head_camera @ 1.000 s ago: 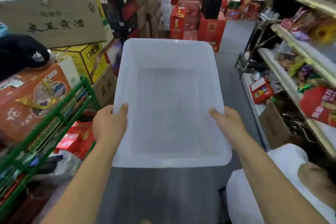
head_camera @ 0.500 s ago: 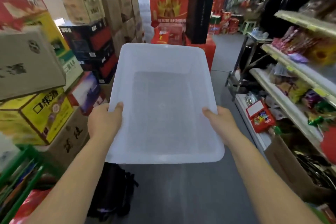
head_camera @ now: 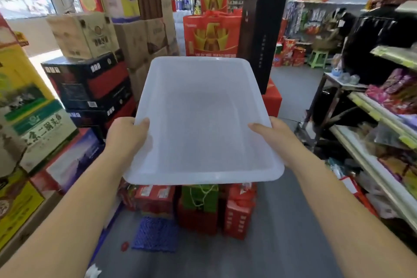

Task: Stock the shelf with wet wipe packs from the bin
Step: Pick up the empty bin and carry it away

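A translucent white plastic bin (head_camera: 203,108) hangs in mid-air over the shop aisle, its bare bottom showing. The left hand (head_camera: 127,136) and right hand (head_camera: 278,136) each grasp a side rim, thumbs on top, fingers hidden beneath. A stocked shelf (head_camera: 372,111) runs along the right.

Narrow aisle, free floor only right of centre.
Stacked cartons (head_camera: 90,83) wall the left, and stocked shelves (head_camera: 365,158) line the right. Red gift boxes (head_camera: 237,212) and a blue mesh mat (head_camera: 155,232) block the floor below the bin (head_camera: 203,119), gripped by the left hand (head_camera: 126,135) and right hand (head_camera: 277,137). Bare grey floor (head_camera: 270,244) runs between boxes and shelves.
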A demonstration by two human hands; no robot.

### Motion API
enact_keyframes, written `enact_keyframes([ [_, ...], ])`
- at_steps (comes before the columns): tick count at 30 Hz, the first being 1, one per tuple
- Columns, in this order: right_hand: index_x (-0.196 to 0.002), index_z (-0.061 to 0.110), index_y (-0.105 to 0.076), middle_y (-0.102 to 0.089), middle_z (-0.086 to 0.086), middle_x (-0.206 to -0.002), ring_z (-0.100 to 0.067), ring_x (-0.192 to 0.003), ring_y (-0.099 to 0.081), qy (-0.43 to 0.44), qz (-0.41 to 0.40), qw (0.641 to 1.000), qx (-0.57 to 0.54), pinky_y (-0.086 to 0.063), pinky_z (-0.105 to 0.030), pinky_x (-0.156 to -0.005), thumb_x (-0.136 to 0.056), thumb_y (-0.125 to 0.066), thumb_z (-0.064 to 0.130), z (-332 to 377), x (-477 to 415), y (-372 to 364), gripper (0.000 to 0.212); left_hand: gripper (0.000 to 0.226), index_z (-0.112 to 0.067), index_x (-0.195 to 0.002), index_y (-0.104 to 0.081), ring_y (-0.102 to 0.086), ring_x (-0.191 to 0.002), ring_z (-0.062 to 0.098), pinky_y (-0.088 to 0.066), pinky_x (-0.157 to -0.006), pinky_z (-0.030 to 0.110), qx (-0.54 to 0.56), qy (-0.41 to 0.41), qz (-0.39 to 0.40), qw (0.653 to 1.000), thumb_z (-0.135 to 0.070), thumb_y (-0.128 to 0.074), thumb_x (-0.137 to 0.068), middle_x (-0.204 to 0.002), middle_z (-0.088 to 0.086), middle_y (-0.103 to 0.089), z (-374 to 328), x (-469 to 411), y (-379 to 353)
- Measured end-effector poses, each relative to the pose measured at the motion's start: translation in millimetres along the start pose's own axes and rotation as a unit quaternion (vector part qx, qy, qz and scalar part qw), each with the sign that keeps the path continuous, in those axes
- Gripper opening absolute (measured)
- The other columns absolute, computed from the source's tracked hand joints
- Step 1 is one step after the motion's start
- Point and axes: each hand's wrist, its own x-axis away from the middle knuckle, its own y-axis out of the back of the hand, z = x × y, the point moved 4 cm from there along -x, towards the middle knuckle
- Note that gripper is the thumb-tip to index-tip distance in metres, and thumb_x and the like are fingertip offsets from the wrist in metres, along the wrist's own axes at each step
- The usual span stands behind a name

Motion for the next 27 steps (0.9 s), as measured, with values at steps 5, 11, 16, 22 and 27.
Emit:
enact_keyframes([
  [5, -0.112, 0.027, -0.066, -0.075, 0.004, -0.102, -0.019, -0.089, -0.073, 0.025, 0.047, 0.998, 0.027, -0.059, -0.04, -0.079, -0.09, -0.069, 0.034, 28.9, -129.6, 14.8, 0.023, 0.046, 0.008, -0.075, -0.064, -0.062, -0.077, 0.04, -0.048, -0.07, 0.043, -0.004, 0.017, -0.054, 0.998, -0.033, -0.059, -0.095, -0.078, 0.023, -0.066, -36.8, -91.8, -50.7],
  [11, -0.107, 0.023, -0.064, -0.073, -0.001, -0.1, -0.02, -0.087, -0.071, 0.057, 0.061, 0.995, 0.049, -0.059, -0.038, -0.076, -0.092, -0.066, 0.034, 67.5, -252.3, 9.3, 0.018, 0.047, -0.001, -0.069, -0.053, -0.052, -0.057, 0.026, -0.033, -0.052, 0.032, -0.052, 0.023, -0.081, 0.995, -0.041, -0.062, -0.091, -0.064, 0.009, -0.054, -81.3, -201.7, -86.9],
  [16, -0.12, 0.022, -0.045, -0.061, 0.003, -0.107, -0.016, -0.09, -0.064, 0.045, 0.05, 0.996, 0.049, -0.048, -0.03, -0.062, -0.091, -0.068, 0.036, 75.7, -342.3, -6.7, 0.04, 0.051, -0.011, -0.061, -0.037, -0.039, -0.047, 0.023, -0.028, -0.049, 0.028, -0.077, 0.009, -0.071, 0.995, -0.042, -0.064, -0.091, -0.054, 0.004, -0.038, -107.3, -297.6, -108.7],
  [22, -0.118, 0.018, -0.055, -0.068, -0.002, -0.105, -0.02, -0.087, -0.071, 0.017, 0.037, 0.996, 0.084, -0.06, -0.039, -0.069, -0.081, -0.07, 0.043, 73.3, -441.8, -39.5, 0.047, 0.049, -0.009, -0.065, -0.045, -0.049, -0.052, 0.023, -0.031, -0.047, 0.028, -0.12, 0.019, -0.033, 0.992, -0.046, -0.064, -0.092, -0.059, 0.006, -0.048, -103.3, -405.7, -143.0],
  [27, -0.114, 0.018, -0.059, -0.07, 0.0, -0.099, -0.017, -0.081, -0.072, -0.013, 0.008, 0.993, 0.117, -0.055, -0.029, -0.058, -0.078, -0.068, 0.046, 57.1, -499.9, -63.0, 0.047, 0.047, -0.008, -0.076, -0.055, -0.055, -0.055, 0.022, -0.035, -0.048, 0.027, -0.133, 0.027, 0.021, 0.99, -0.051, -0.061, -0.092, -0.065, 0.005, -0.057, -86.1, -475.5, -183.5],
])
